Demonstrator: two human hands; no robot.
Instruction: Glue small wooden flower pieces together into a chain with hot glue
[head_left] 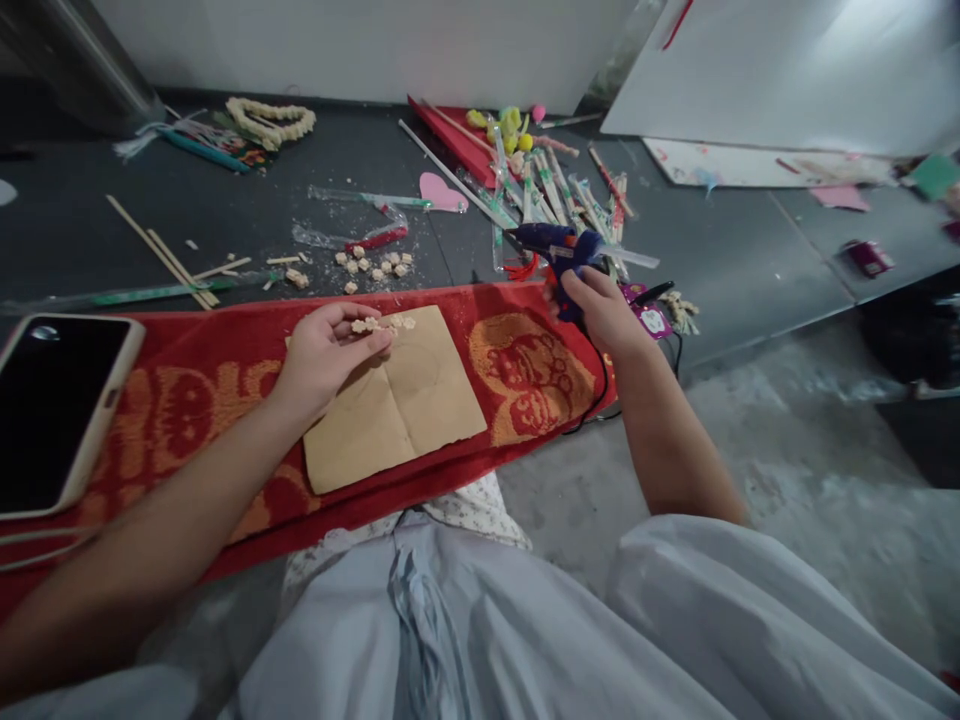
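Observation:
Between the fingers of my left hand (330, 352) is a short chain of small pale, flower-shaped pieces (391, 324), held above a creased sheet of brown paper (397, 425). A faint round pencil line shows on the paper. My right hand (596, 305) is wrapped around the handle of a blue hot glue gun (551, 240). Its nozzle points left, and a clear glue stick (630, 256) sticks out of its back. Several loose pale pieces (375, 265) like those in my left hand lie on the dark table beyond the paper.
A red patterned towel (450, 300) lies under the paper. A phone (56, 410) rests at the left. Wooden sticks (169, 255), wrapped chopsticks (555, 185), a pink paper heart (442, 192) and a pale beaded heart (270, 122) lie farther back. The glue gun's black cord hangs at the right.

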